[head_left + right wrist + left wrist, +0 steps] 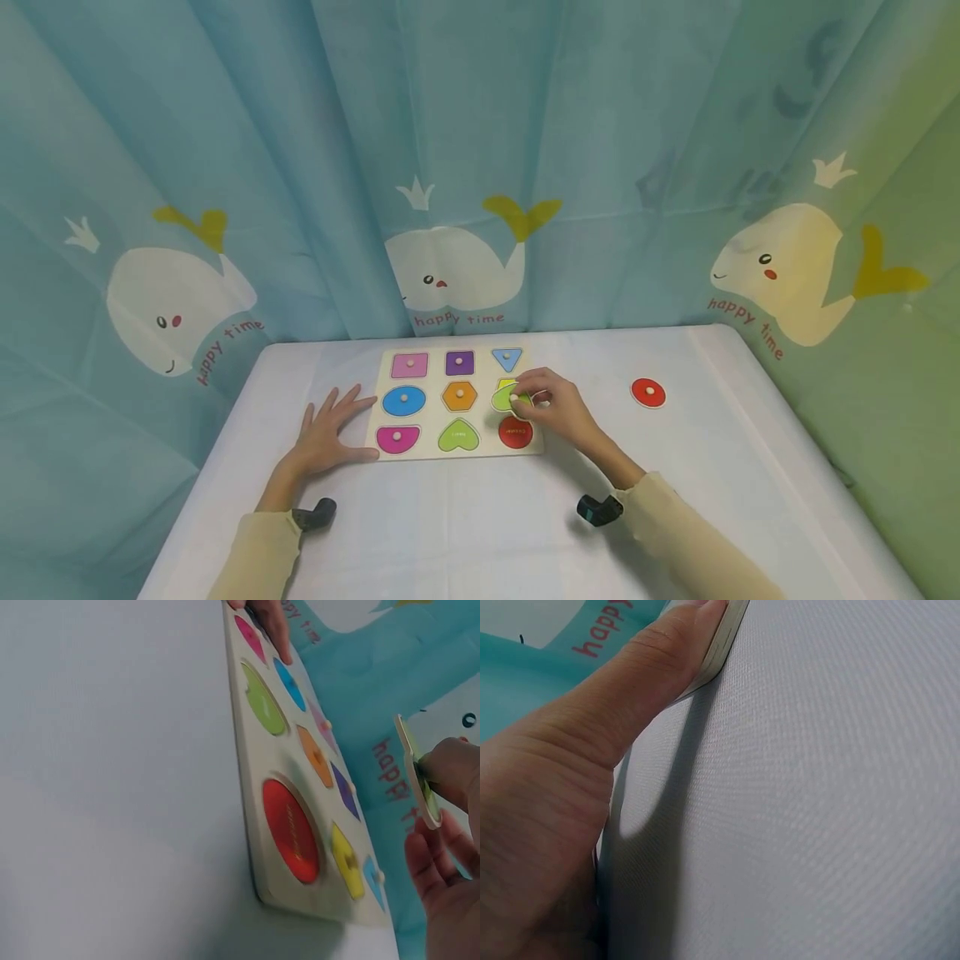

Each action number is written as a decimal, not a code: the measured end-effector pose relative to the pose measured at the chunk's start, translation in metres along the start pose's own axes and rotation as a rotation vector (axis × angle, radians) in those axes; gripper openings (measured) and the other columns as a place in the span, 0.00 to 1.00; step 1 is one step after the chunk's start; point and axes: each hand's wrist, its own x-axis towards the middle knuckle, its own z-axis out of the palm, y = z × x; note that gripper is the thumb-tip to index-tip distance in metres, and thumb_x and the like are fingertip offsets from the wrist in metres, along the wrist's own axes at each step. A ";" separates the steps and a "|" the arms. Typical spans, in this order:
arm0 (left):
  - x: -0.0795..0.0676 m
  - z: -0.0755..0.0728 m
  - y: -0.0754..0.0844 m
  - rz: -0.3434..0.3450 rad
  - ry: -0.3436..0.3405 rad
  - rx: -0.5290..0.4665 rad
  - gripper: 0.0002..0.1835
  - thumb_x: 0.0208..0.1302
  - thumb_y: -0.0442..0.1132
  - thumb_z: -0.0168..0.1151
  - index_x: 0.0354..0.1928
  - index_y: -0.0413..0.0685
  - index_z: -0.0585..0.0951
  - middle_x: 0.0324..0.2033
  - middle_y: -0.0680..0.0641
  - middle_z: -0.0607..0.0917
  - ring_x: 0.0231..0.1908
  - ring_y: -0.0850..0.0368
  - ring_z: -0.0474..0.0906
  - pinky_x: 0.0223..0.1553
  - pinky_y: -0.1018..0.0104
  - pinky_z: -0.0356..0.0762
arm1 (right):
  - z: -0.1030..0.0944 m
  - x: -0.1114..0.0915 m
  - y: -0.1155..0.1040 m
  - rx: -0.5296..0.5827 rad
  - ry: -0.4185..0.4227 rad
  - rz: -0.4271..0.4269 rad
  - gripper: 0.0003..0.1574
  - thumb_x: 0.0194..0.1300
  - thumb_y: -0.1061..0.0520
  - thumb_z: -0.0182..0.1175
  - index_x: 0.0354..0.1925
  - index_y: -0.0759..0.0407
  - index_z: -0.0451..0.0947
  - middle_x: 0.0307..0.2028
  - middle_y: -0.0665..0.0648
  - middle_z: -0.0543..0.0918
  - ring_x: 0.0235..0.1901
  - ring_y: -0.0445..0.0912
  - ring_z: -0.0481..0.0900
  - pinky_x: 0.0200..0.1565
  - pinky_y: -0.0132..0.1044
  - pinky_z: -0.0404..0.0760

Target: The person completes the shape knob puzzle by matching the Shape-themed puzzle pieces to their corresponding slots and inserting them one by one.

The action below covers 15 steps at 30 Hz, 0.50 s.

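My right hand point(555, 404) pinches a green heart puzzle piece point(501, 397) by its small knob, above the right part of a pale peg puzzle board point(431, 454). The right wrist view shows that heart piece point(421, 780) raised clear of the board. With spread fingers, my left hand point(326, 442) rests at the board's left edge; its thumb point(649, 660) touches the board's corner in the left wrist view. Bare recesses show at the green heart slot point(458, 436) and the red circle slot point(516, 432). Knobbed pieces fill the other slots, including a yellow one point(346, 859) partly hidden from above.
A red round piece point(648, 392) with a knob lies on the white table point(465, 525), right of the board. Behind the table's far edge hangs a blue curtain point(360, 167) printed with whales. A dark wrist camera point(600, 510) sits by the right sleeve.
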 end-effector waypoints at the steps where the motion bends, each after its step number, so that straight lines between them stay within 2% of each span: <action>1: 0.000 0.000 0.001 0.000 -0.001 -0.003 0.52 0.47 0.61 0.80 0.74 0.53 0.71 0.78 0.36 0.58 0.77 0.26 0.39 0.69 0.21 0.26 | 0.003 0.001 -0.001 0.012 -0.002 0.007 0.08 0.60 0.60 0.74 0.40 0.54 0.89 0.51 0.53 0.84 0.44 0.47 0.82 0.47 0.37 0.86; 7: 0.001 0.002 0.004 -0.011 -0.012 -0.010 0.53 0.47 0.62 0.79 0.74 0.53 0.70 0.78 0.36 0.58 0.77 0.26 0.38 0.70 0.23 0.25 | 0.021 0.002 -0.004 0.019 -0.001 0.002 0.06 0.59 0.61 0.73 0.37 0.52 0.89 0.51 0.52 0.84 0.45 0.47 0.82 0.48 0.37 0.86; 15: -0.001 0.000 0.003 -0.025 -0.013 0.001 0.53 0.46 0.62 0.79 0.75 0.53 0.70 0.78 0.36 0.58 0.77 0.26 0.39 0.69 0.23 0.26 | 0.047 0.007 -0.008 -0.011 -0.018 -0.072 0.04 0.61 0.61 0.73 0.36 0.54 0.88 0.49 0.53 0.85 0.39 0.45 0.80 0.42 0.35 0.85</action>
